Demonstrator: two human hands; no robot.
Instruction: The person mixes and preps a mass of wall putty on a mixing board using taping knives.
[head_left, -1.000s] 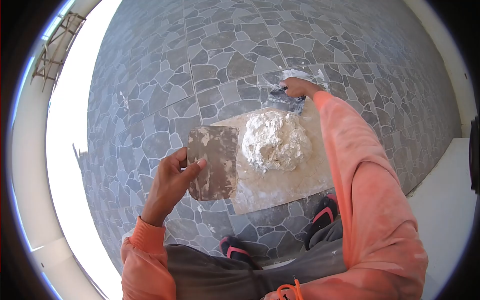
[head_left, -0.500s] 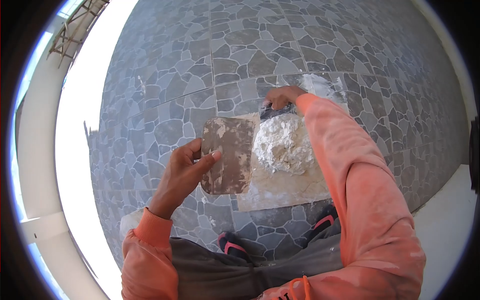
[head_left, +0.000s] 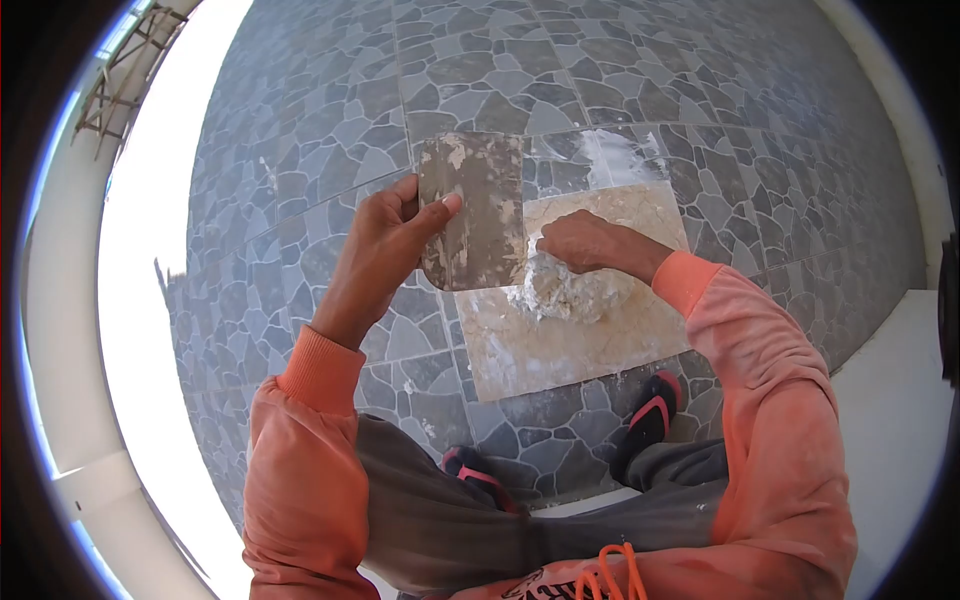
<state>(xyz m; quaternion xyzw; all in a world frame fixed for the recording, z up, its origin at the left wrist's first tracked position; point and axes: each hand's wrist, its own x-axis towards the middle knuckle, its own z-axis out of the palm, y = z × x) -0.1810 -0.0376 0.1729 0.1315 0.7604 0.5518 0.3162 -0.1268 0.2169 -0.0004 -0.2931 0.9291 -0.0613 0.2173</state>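
Observation:
My left hand [head_left: 385, 255] grips the left edge of a flat rectangular plate [head_left: 472, 225], thumb across its front and fingers behind. The plate is brown-grey, round-cornered and blotched with pale plaster. To its right, my right hand [head_left: 583, 241] is closed over a mound of wet white plaster [head_left: 575, 293]. The dark scraper it gripped half a second ago is hidden beneath the hand now. Under the mound lies a beige marbled tile [head_left: 540, 360] smeared with white; the plate's lower right corner overlaps the mound's left side in view.
Stone-patterned grey floor tiles [head_left: 330, 270] spread all around. White smears [head_left: 620, 155] mark the floor beyond the beige tile. My feet in dark sandals with red straps [head_left: 650, 415] stand at its near edge. A pale ledge [head_left: 890, 390] is at right.
My left hand has moved the plate up and away from me. My right hand has shifted from the mound's far edge onto its top, and the mound looks smaller.

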